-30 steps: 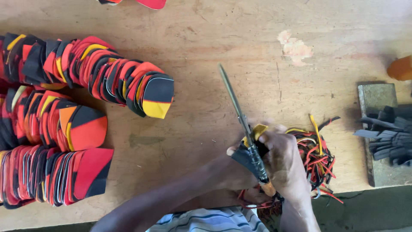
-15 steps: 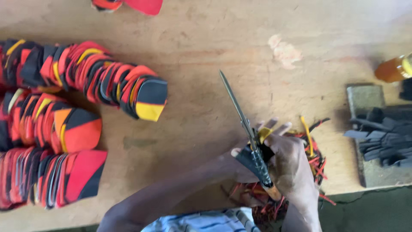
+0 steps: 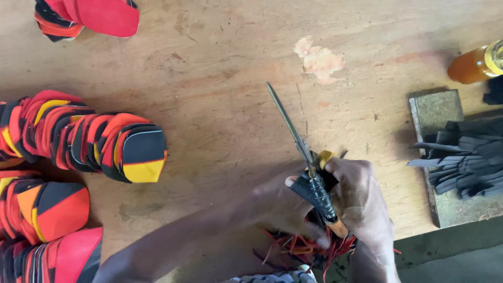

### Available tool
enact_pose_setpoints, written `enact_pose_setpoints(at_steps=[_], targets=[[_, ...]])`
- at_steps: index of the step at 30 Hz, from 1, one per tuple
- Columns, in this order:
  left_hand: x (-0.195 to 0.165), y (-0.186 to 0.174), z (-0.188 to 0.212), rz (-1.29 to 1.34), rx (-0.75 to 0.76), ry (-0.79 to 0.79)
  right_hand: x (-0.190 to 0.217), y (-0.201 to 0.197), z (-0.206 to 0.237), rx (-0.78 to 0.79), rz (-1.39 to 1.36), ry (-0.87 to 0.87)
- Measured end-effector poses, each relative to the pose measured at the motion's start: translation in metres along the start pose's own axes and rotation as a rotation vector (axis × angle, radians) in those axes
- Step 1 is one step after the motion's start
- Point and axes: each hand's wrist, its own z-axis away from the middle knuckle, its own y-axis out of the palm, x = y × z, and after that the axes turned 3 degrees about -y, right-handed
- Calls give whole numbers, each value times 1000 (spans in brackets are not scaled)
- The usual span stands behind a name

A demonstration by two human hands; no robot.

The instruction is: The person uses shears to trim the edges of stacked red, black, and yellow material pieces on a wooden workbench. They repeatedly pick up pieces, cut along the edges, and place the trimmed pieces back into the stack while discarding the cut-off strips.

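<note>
Right hand [image 3: 361, 202] closed around the black-wrapped handle of a pair of scissors [image 3: 306, 157], fingers curled tight, blades shut or nearly so and pointing up and to the left over the bare wood. Left hand [image 3: 285, 204] pressed in from the left against the same handle, thumb tip laid on the black wrap, fingers folded in a loose grip; whether gripping the scissors or the small piece beside them, impossible to tell. A yellow scrap [image 3: 325, 157] pinched just where the blades meet the handle, touching the right fingers. Directly beneath both hands, at the near edge of the wooden table [image 3: 220, 78], a tangle of thin red, black and yellow offcuts [image 3: 304, 246]. Farther right, well apart from the hands, a grey slab [image 3: 437, 112] bearing a heap of dark grey strips [image 3: 466, 160]. Beyond that, at the far right edge, an amber bottle [image 3: 474, 64] lying on its side. To the left, well clear of the hands, rows of stacked cut pieces in red, black and yellow [image 3: 84, 139], leaning one on another in three rows. At the top left, another small red and black stack [image 3: 86, 18]. Near the top centre, a pale worn patch [image 3: 318, 60] in the table surface.
</note>
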Motion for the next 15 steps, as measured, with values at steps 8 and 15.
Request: enact_pose_setpoints(at_steps=[8, 15], targets=[[-35, 0, 37, 102, 56, 101, 34, 18, 42, 34, 42, 72], [-56, 5, 50, 178, 106, 184, 33, 21, 79, -1, 147, 85]])
